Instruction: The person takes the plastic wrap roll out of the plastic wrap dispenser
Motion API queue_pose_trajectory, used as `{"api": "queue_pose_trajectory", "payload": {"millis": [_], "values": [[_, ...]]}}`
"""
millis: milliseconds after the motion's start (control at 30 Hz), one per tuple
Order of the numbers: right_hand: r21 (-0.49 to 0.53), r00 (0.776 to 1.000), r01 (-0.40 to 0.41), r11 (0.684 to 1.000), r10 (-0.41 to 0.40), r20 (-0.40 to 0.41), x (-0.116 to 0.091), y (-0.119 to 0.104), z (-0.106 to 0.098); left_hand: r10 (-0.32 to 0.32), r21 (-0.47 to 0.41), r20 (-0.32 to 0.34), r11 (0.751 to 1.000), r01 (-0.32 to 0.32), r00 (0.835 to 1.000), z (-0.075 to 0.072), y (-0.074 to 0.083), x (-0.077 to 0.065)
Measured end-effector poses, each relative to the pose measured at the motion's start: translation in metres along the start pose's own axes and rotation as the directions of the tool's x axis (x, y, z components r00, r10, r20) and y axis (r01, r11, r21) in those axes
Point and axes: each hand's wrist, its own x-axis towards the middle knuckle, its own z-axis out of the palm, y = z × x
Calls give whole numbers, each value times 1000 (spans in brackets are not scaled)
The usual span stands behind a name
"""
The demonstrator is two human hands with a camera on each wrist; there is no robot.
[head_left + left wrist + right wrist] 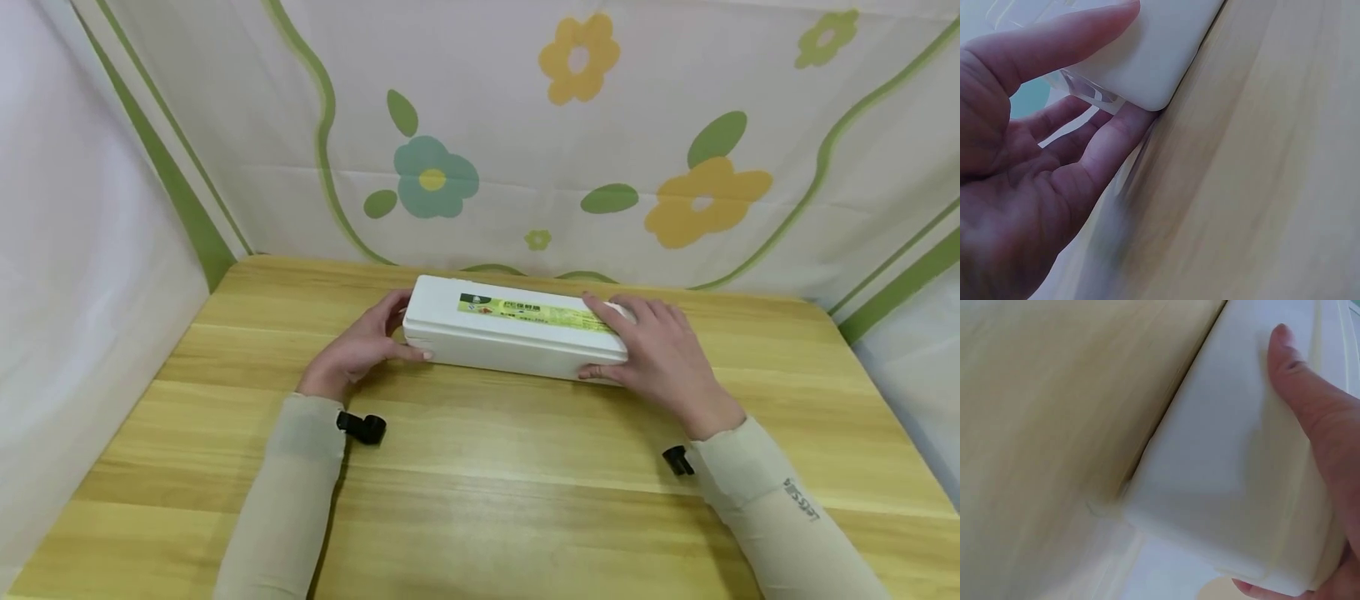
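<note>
A long white cling film box (517,335) with a green and yellow label on its lid lies on the wooden table near the back edge. At its left end my left hand (363,340) holds on, thumb along the front face and fingers round behind the end. The left wrist view shows one fingertip tucked at the lower corner of the box. My right hand (666,358) grips the other end, with the thumb on the front face and the index finger over the lid. In the right wrist view that thumb (1316,403) lies against the white side.
The wood-grain table (480,500) stretches out in front of the box. Behind it hangs a white curtain (495,100) with flower prints, and white cloth also hangs at both sides. A small black wrist camera (363,428) juts from the left sleeve, another (678,460) from the right.
</note>
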Motion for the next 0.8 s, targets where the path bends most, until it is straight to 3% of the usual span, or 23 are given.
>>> {"api": "queue_pose_trajectory", "payload": {"millis": [267,533,800], "values": [[11,998,51,999,-50,-36,-4,4,1,-8,13,14,1000,7,1000,1,-2,-1],[-15,997,7,1000,-9,-71,1,6,-2,12,21,11,1000,-12,1000,-1,-1,-1],[37,997,16,999,-13,-72,3,7,-4,5,2,25,1000,-5,1000,0,0,-1]]}}
